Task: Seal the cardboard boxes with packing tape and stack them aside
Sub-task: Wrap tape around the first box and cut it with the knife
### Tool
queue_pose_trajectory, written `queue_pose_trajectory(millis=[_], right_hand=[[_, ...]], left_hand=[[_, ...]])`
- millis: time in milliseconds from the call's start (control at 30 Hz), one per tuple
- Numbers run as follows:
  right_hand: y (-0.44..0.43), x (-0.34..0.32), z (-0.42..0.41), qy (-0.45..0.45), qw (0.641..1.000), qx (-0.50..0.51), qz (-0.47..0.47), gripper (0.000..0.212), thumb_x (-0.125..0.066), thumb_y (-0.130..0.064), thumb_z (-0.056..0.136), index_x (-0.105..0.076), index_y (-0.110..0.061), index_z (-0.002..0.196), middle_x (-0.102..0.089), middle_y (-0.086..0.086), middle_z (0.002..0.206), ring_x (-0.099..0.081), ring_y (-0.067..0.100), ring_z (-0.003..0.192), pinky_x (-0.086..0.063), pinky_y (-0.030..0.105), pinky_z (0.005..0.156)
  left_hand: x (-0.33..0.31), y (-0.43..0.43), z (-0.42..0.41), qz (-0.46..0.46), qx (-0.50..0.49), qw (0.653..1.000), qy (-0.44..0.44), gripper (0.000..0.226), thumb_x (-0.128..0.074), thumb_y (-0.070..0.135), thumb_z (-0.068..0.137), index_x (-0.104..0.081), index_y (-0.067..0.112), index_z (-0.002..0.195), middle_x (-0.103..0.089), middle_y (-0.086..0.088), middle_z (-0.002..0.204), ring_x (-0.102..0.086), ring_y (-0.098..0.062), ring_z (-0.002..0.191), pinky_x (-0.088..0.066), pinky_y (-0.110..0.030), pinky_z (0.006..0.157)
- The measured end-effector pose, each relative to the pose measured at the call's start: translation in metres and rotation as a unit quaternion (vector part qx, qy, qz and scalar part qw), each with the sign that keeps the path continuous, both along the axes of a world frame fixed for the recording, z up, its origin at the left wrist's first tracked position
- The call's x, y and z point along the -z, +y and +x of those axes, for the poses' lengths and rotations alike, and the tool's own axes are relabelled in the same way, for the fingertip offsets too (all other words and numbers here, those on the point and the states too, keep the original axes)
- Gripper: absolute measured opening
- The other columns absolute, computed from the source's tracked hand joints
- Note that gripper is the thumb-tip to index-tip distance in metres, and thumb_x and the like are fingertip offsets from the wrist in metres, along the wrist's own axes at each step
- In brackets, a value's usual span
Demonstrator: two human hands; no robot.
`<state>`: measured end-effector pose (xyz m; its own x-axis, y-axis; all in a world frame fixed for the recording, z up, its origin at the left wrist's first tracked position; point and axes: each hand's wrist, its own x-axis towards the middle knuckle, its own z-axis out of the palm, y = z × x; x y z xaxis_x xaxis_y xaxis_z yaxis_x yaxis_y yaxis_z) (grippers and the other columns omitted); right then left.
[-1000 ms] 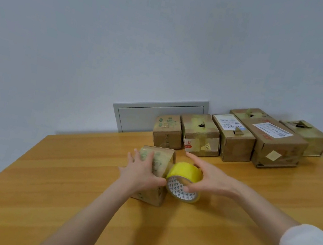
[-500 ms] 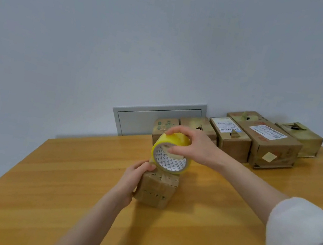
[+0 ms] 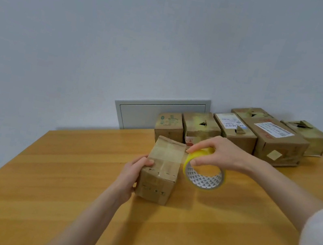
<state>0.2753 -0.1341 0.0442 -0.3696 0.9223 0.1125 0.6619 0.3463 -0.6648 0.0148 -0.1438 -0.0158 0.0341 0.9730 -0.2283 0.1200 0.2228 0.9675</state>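
A small cardboard box [image 3: 163, 165] stands in the middle of the wooden table [image 3: 63, 170]. My left hand [image 3: 133, 173] grips its left side, thumb on the top edge. My right hand [image 3: 215, 152] holds a yellow roll of packing tape [image 3: 204, 173] just right of the box, a little above the table. A pale strip of tape runs from the roll across the box's top.
Several cardboard boxes [image 3: 234, 130] stand in a row along the back of the table by the wall; some have open gaps in their tops. A white wall panel [image 3: 158, 111] sits behind them. The table's left edge drops to the floor.
The right hand has carried the tape roll from above the box down to its right side, drawing tape over the top. The left hand stays on the box's left side.
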Motion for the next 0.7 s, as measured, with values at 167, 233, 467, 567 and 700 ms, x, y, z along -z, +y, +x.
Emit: queue_pose_trajectory(millis=[167,233,467,567,700], right_hand=[[0.002,0.014,-0.009,-0.022,1.000,-0.010,-0.007,0.034,-0.071,-0.055,0.071,-0.067,-0.050,0.104,-0.057,-0.021,0.115,-0.052,0.002,0.103,-0.042,0.019,0.078],[0.000,0.025,-0.015,-0.017,1.000,-0.001,-0.003,0.039,-0.072,-0.052,0.073,-0.066,-0.045,0.111,-0.054,-0.020,0.115,-0.049,0.004,0.106,-0.041,0.022,0.082],[0.003,0.031,-0.035,0.002,1.000,0.010,0.026,0.042,-0.075,-0.049,0.072,-0.063,-0.042,0.112,-0.057,-0.017,0.113,-0.050,0.006,0.108,-0.042,0.028,0.089],[0.005,0.032,-0.040,-0.014,0.999,0.023,0.034,0.043,-0.075,-0.051,0.071,-0.062,-0.042,0.111,-0.058,-0.014,0.115,-0.051,0.009,0.107,-0.043,0.029,0.087],[0.006,0.037,-0.040,-0.013,0.999,0.028,0.022,0.036,-0.073,-0.053,0.071,-0.058,-0.045,0.103,-0.058,-0.012,0.113,-0.052,0.011,0.103,-0.045,0.030,0.082]], left_hand=[[0.002,0.001,-0.005,-0.025,-0.001,1.000,-0.003,0.030,-0.059,0.042,0.082,-0.068,0.030,0.109,-0.072,0.000,0.095,-0.060,-0.024,0.096,-0.048,-0.037,0.075],[0.000,-0.001,-0.007,-0.041,0.022,0.999,0.011,0.036,-0.056,0.044,0.086,-0.064,0.027,0.117,-0.070,-0.002,0.103,-0.060,-0.024,0.100,-0.049,-0.041,0.082],[-0.028,-0.005,0.003,0.287,0.119,0.802,0.509,0.087,-0.040,0.068,0.087,-0.009,0.021,0.153,-0.010,0.002,0.160,-0.011,-0.016,0.147,-0.015,-0.037,0.116],[-0.020,-0.006,0.019,0.258,0.178,0.690,0.652,0.096,-0.022,0.075,0.085,-0.003,0.011,0.153,0.000,-0.010,0.160,-0.001,-0.022,0.148,-0.006,-0.037,0.119],[-0.011,-0.003,0.019,0.278,0.198,0.652,0.677,0.075,-0.025,0.055,0.097,0.002,0.013,0.153,0.005,-0.010,0.160,0.005,-0.020,0.148,0.003,-0.032,0.118]])
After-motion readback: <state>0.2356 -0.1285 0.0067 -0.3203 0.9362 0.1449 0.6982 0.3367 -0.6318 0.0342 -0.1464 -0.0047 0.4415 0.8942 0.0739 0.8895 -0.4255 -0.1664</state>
